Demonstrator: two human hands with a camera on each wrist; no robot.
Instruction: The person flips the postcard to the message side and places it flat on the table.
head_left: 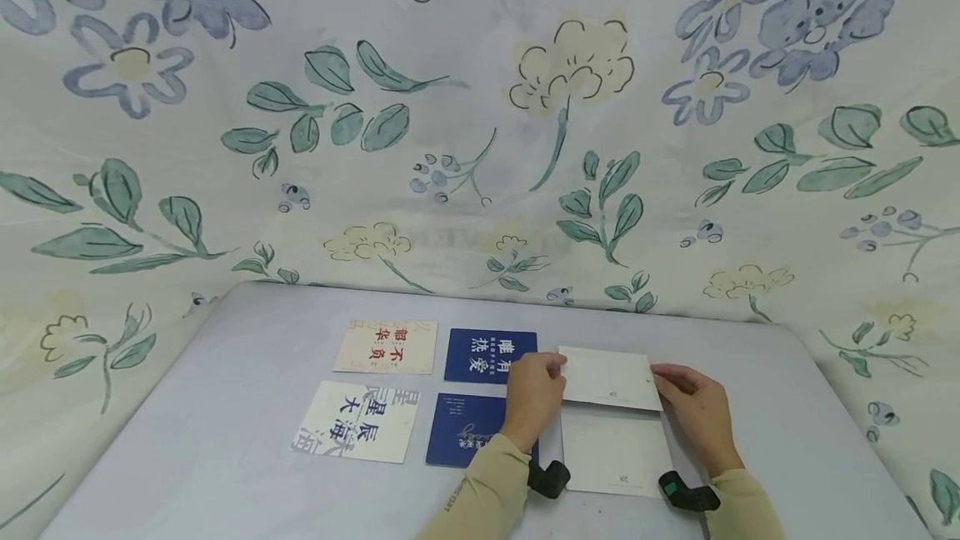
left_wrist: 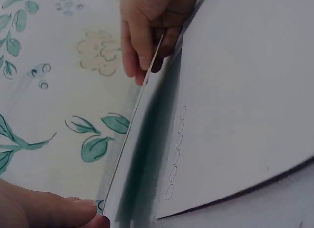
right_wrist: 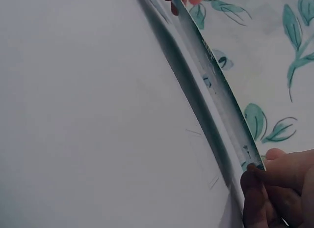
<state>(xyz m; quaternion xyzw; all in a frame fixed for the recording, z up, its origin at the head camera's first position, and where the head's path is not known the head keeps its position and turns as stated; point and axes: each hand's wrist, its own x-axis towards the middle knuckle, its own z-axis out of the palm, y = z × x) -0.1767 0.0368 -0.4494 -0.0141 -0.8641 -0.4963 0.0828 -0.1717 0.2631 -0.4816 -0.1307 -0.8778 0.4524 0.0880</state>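
My left hand (head_left: 532,400) pinches the left edge of a white card (head_left: 609,377) with faint print. The card's right edge is between the thumb and fingers of my right hand (head_left: 699,413). In the left wrist view the held card (left_wrist: 128,125) appears nearly edge-on, tilted up off the table. The right wrist view shows my right thumb and fingers (right_wrist: 284,181) gripping its corner. Below it, towards me, a second white card (head_left: 617,452) lies flat; the left wrist view shows a row of small ovals on this card (left_wrist: 245,100).
Left of my hands lie two blue cards, an upper one (head_left: 480,354) and a lower one (head_left: 459,432) partly covered by my left arm. Further left are a cream card with red characters (head_left: 386,347) and a white-and-purple card (head_left: 358,422). A floral cloth (head_left: 480,190) hangs behind the table (head_left: 187,440).
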